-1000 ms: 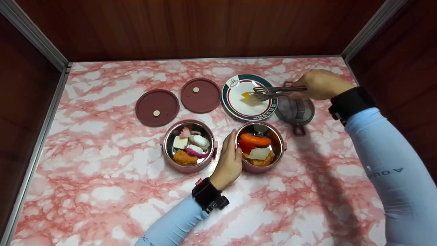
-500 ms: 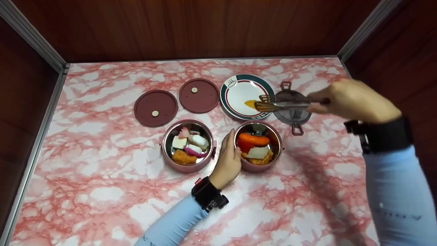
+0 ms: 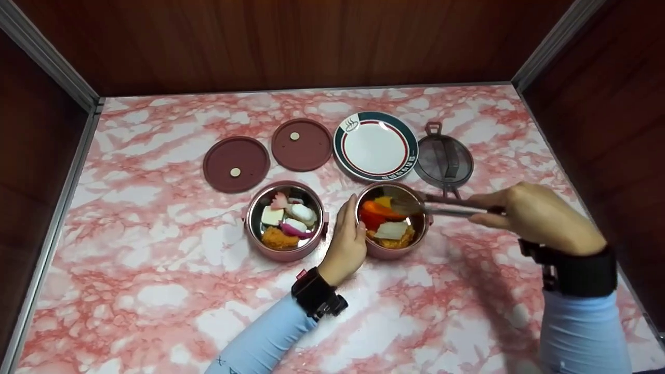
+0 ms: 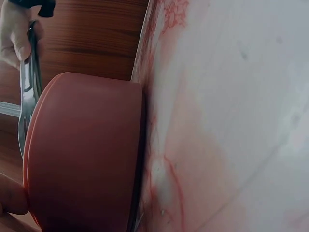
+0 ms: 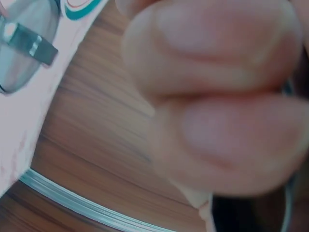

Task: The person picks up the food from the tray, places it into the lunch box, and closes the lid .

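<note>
In the head view my right hand (image 3: 540, 215) grips a pair of metal tongs (image 3: 457, 206). Their blurred tips reach over the right rim into the right pink bowl (image 3: 387, 253). Inside, a yellow piece (image 3: 383, 202) lies by an orange sausage-shaped piece (image 3: 382, 212), with a pale flat slice (image 3: 392, 230) over browned food nearer the front. My left hand (image 3: 344, 254) rests against this bowl's left side, fingers extended, thumb at the rim. The left wrist view has the bowl's outer wall (image 4: 87, 150) up close, the tongs (image 4: 29, 96) behind it.
Left of my left hand stands a second pink bowl (image 3: 284, 254) holding several food pieces. Behind are two maroon lids (image 3: 236, 156) (image 3: 302, 153), a green-rimmed plate (image 3: 375, 148) and a grey see-through lid (image 3: 436, 161). Wood-grain walls (image 3: 306, 47) enclose the marbled tabletop (image 3: 156, 291).
My right hand has carried the yellow piece in the tongs from the plate toward me and into the right bowl. The plate is now bare. My left hand stays where it was.
</note>
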Demonstrator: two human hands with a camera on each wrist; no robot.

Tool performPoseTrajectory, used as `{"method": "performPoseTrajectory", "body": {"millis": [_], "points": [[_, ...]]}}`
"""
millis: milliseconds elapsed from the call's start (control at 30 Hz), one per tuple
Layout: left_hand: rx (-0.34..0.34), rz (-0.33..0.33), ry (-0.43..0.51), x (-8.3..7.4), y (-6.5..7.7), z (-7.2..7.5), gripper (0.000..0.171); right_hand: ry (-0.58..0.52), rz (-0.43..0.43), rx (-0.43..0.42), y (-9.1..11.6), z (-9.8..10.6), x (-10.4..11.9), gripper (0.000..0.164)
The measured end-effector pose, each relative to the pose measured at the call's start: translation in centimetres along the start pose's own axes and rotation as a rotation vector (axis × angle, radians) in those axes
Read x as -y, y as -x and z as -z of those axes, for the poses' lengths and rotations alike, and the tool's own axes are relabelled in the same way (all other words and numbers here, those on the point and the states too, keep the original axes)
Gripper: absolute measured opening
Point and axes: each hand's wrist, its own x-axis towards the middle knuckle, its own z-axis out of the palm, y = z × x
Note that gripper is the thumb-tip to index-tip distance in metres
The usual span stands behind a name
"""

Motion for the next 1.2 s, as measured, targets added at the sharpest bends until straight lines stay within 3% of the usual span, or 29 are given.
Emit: {"method": "performPoseTrajectory", "body": {"millis": [300,533,733,867,1000,1200], "points": [[0.005,0.001,0.002,0.0,0.0,0.0,0.058,0.107,0.025,-0.117,1.0,-2.3,0.4,0.031],[0.014,0.006,0.002,-0.1,0.0,0.1,0.058,0.089,0.011,-0.090,1.4,-2.9,0.3,0.026],[0.016,0.006,0.000,0.0,0.1,0.1,0.058,0.063,-0.003,-0.066,1.5,-2.6,0.1,0.032],[0.009,-0.007,-0.001,0.1,0.0,0.0,0.058,0.041,-0.024,-0.094,1.6,-2.2,0.0,0.034],[0.004,-0.011,-0.005,0.0,0.0,0.0,0.058,0.014,-0.023,-0.195,1.4,-2.0,-0.2,0.041],[0.010,-0.007,-0.004,0.2,0.0,0.0,0.058,-0.005,-0.008,-0.451,-0.1,-2.8,-0.3,0.051]]}}
